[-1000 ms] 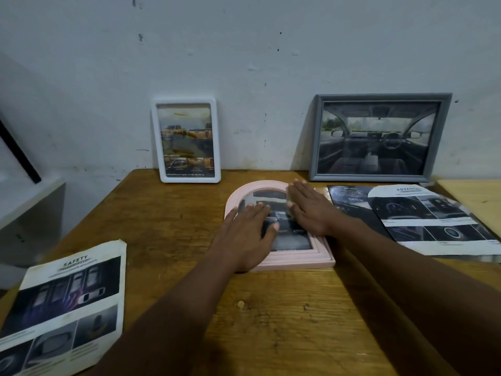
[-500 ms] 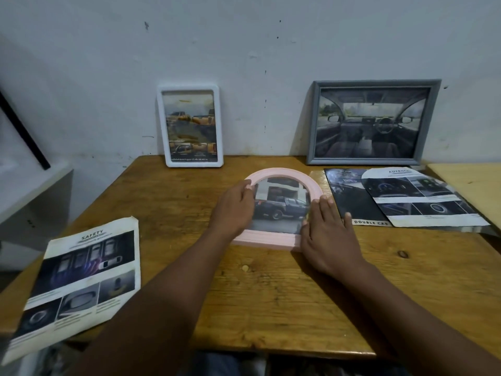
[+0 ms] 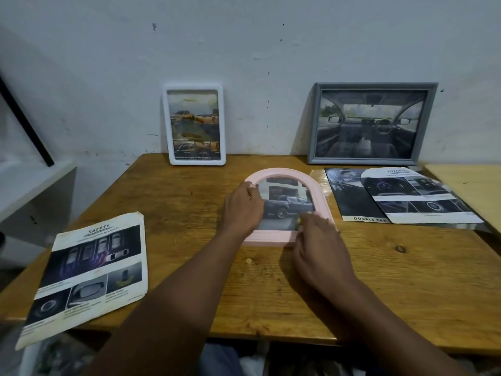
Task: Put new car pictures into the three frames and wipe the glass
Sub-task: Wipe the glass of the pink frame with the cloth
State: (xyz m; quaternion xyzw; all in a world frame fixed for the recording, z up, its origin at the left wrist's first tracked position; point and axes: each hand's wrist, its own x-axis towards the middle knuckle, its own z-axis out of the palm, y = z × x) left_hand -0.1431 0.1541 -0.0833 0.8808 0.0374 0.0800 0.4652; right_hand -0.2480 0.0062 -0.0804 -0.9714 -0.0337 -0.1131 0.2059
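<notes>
- While it lies flat on the wooden table [image 3: 379, 280], the pink frame [image 3: 287, 207] sits near the middle, and its glass shows one dark pickup truck.
- We see the left hand [image 3: 241, 210] gripping the frame's left side, fingers curled over the rim onto the glass.
- We see the right hand [image 3: 320, 253] at the lower right corner, fingers bent round it. That spot is blurred, so we cannot tell the exact grip.
- We count three frames in all. The other two, a white frame [image 3: 194, 124] and a grey frame [image 3: 371, 123], lean against the wall at the back of the table.
- We count three printed sheets. One leaflet [image 3: 89, 272] lies at the near left, overhanging the table edge. A dark brochure [image 3: 349, 196] lies to the right of the pink frame, partly under a lighter brochure [image 3: 423, 199].
- We read "SAFETY" on the leaflet, "ADVANCE" on the lighter brochure and "DOUBLE CA", cut off, on the dark one. The smaller print is too fine to read.
- We see one paler table [image 3: 471, 185] at the right and one white shelf [image 3: 32, 185] at the left.
</notes>
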